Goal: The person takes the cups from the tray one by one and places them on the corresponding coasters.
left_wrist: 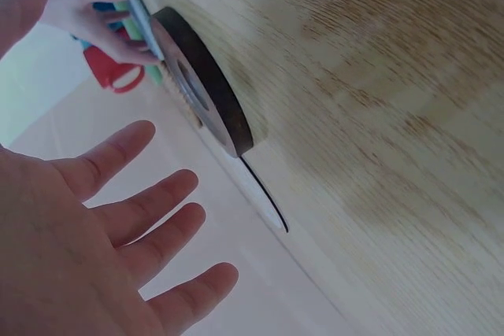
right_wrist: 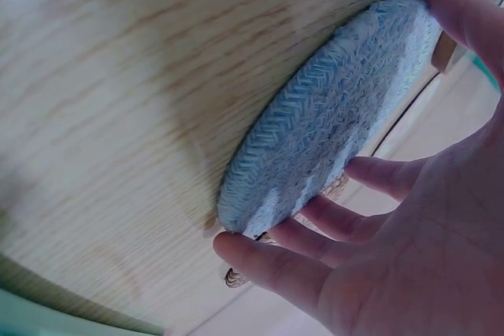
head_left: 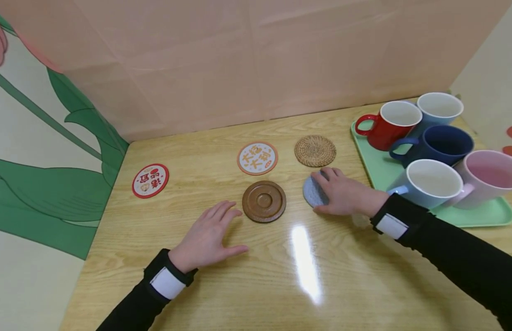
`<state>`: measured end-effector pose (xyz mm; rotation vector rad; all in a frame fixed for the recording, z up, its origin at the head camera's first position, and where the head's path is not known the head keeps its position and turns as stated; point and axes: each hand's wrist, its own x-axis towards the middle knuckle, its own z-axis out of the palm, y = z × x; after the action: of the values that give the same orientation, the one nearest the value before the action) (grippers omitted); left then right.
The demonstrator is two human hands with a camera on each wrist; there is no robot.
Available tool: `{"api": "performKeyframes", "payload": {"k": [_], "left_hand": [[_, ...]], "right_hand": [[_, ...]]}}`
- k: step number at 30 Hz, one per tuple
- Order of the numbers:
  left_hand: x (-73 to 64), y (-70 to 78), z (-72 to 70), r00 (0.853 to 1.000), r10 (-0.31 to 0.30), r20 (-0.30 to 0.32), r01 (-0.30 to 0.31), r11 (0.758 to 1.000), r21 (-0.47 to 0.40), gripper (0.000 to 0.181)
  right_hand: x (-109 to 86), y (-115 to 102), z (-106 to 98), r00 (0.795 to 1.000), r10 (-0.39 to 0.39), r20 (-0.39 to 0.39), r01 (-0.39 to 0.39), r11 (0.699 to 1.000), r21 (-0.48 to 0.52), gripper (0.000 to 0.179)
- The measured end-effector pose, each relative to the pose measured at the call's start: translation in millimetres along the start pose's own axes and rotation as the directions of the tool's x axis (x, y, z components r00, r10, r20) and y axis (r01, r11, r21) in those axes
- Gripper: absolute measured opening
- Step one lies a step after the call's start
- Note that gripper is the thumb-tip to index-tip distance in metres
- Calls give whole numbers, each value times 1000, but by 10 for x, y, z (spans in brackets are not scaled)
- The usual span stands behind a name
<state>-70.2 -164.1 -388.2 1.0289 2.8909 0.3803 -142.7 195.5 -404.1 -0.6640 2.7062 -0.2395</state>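
The site is an indoor tabletop station; room type is indeterminate. Indicators: wood-grain worktop point(head_left: 247, 294), creased pink sheet point(head_left: 239, 59) at 12 o'clock, leaf-patterned wall point(head_left: 44, 193) at 9 o'clock.

On the green tray point(head_left: 379, 164) stand a red mug point(head_left: 387, 133), a navy mug point(head_left: 423, 150), a pink mug point(head_left: 487, 195) and two pale-blue mugs point(head_left: 408, 195). Left of the tray lie a woven coaster point(head_left: 315, 151), then an orange-rimmed coaster point(head_left: 257, 158), and farthest from it a red-rimmed coaster point(head_left: 150, 180).

Fingers point(right_wrist: 276, 267) round 1 blue coaster point(right_wrist: 331, 108), wooden table point(right_wrist: 118, 116)
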Motion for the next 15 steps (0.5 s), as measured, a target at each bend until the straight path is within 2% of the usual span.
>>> {"api": "performKeyframes", "payload": {"k": [9,15], "left_hand": [[-15,-9,8,1000,10,-19,-10,1000,-4,76],[-20,-42,-2,1000,-8,-6,8,1000,-16,77]], "right_hand": [[10,9,5,1000,-2,-7,2,1000,-10,92],[-41,4,-22,999,-7,-37,5,998,-56,96]]}}
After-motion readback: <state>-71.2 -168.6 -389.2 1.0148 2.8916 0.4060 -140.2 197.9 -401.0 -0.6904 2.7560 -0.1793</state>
